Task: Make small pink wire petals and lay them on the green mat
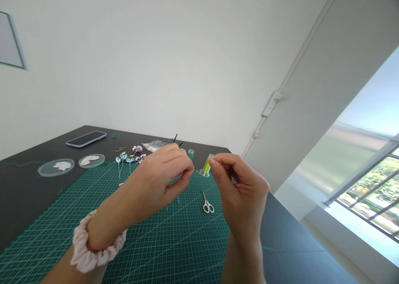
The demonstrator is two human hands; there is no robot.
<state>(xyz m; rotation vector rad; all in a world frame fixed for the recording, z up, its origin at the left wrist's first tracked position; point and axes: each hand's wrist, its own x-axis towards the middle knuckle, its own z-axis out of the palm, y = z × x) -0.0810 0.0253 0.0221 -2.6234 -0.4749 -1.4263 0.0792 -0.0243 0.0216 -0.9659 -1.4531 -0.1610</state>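
Observation:
My left hand (pixel 165 171), with a pale pink scrunchie (pixel 83 250) on its wrist, is held above the green cutting mat (pixel 174 246). Its thumb and fingers are pinched together, and whatever they hold is hidden or too fine to name. To its right, my right hand (pixel 243 188) is also closed in a pinch, on something I cannot make out. A spool of yellow-green thread (pixel 206 166) stands just behind the right fingertips; whether they touch it I cannot tell. Small white-handled scissors (pixel 207 205) lie on the mat between the hands.
Blue wire-stemmed flowers (pixel 123 158) and purple ones (pixel 137 149) lie behind my left arm. Left of them are two clear dishes (pixel 56 173) with white pieces and a phone (pixel 86 139). A plastic bag (pixel 154 145) and a green spool (pixel 190 153) stand toward the back.

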